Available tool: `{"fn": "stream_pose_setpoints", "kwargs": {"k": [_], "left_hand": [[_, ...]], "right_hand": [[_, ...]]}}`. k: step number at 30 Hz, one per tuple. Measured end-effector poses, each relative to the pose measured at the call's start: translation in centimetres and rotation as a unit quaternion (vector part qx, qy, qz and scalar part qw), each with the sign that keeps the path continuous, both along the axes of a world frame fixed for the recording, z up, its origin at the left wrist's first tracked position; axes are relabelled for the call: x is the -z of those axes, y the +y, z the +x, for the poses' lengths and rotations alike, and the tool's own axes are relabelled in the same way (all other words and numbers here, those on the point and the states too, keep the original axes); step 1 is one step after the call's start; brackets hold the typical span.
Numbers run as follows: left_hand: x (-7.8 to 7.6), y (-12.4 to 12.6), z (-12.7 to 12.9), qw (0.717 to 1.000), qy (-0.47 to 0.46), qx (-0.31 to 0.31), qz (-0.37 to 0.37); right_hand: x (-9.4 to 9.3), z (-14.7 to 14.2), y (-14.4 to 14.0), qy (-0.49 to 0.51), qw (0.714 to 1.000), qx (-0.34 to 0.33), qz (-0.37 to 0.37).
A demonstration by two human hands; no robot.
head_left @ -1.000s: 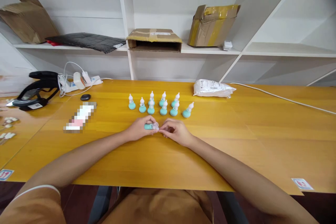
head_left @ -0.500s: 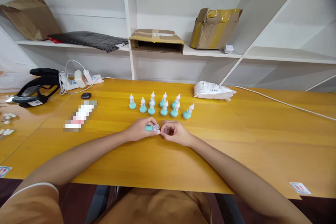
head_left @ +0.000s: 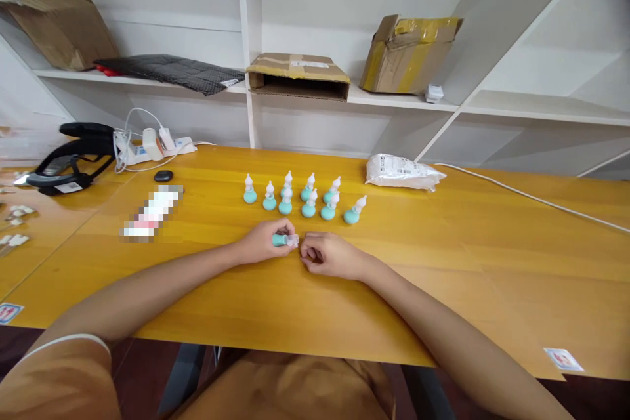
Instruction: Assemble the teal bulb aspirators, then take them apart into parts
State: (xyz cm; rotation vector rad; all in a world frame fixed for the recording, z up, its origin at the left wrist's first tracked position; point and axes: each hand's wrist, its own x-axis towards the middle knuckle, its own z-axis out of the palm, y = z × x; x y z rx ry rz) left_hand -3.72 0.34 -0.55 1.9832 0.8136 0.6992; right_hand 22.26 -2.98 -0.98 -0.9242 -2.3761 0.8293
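Note:
My left hand [head_left: 263,241] grips a small teal bulb with a clear tip [head_left: 284,240], held sideways just above the yellow table [head_left: 443,256]. Just to its right, my right hand [head_left: 331,254] rests on the table with its fingers curled in, a little apart from the bulb's tip. Whether it pinches anything small is hidden. Beyond both hands, several more teal bulbs with white tips [head_left: 305,197] stand upright in two rows; the rightmost one [head_left: 353,210] leans to the right.
A white plastic packet [head_left: 403,172] lies at the back right with a white cable [head_left: 531,197] running past it. At the left are a black scanner stand [head_left: 69,157], a power strip [head_left: 152,144], a small black object [head_left: 163,176] and a blurred card [head_left: 150,213]. Cardboard boxes sit on the shelves behind.
My right hand has drawn slightly away from the bulb's tip and curled shut. The left hand keeps its hold on the bulb. The view has tilted a little.

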Motion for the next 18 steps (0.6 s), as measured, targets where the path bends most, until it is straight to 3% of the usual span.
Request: {"fn": "stream_pose_setpoints", "kwargs": {"k": [7,18], "left_hand": [[0.2,-0.1,0.0,1.000,0.020,0.009,0.019],[0.2,-0.3,-0.2,0.994,0.085,0.010,0.071]], "right_hand": [[0.1,0.4,-0.2,0.026,1.000,-0.007,-0.002],[2.2,-0.3,0.1,0.160,0.986,0.028,0.031]]}}
